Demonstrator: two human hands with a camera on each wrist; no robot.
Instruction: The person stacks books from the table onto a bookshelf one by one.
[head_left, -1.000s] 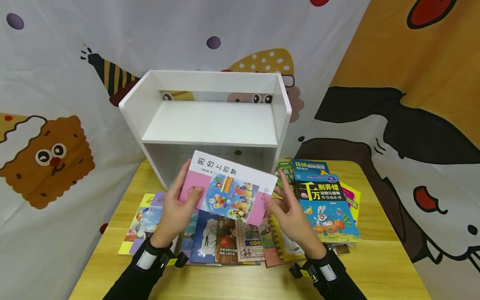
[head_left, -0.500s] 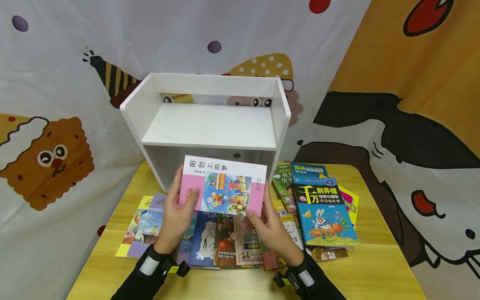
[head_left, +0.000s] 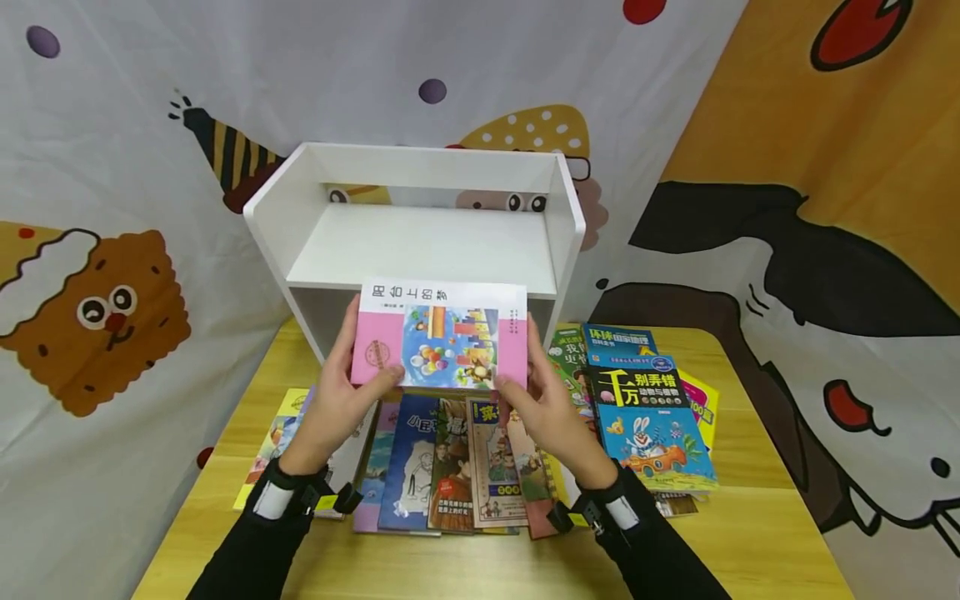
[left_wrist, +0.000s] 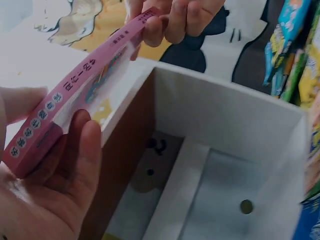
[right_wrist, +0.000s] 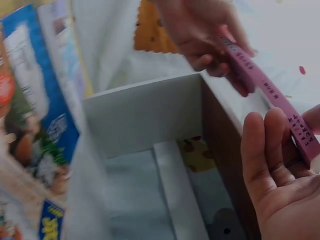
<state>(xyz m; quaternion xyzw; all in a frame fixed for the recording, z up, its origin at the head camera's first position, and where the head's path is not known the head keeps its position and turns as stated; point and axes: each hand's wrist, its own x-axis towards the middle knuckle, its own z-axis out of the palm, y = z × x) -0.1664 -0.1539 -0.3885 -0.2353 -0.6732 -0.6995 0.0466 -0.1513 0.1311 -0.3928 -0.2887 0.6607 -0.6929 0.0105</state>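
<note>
By black sleeves (head_left: 251, 542) the near edge is crossed at left and right; on the wooden table (head_left: 450, 571) a row of overlapping books (head_left: 408, 479) is laid; above the row, before the shelf, the pink book (head_left: 442, 337) is held off the table, cover in view; its left end is pinched by the left hand (head_left: 337, 412), thumb on the cover, fingers behind; its right end is pinched likewise by the right hand (head_left: 551, 412); whether the shelf is touched cannot be told; at right a pile of books (head_left: 652, 425) is topped by a rabbit cover; farther, the white shelf (head_left: 420, 246) is backed by a patterned cloth (head_left: 360, 58).
</note>
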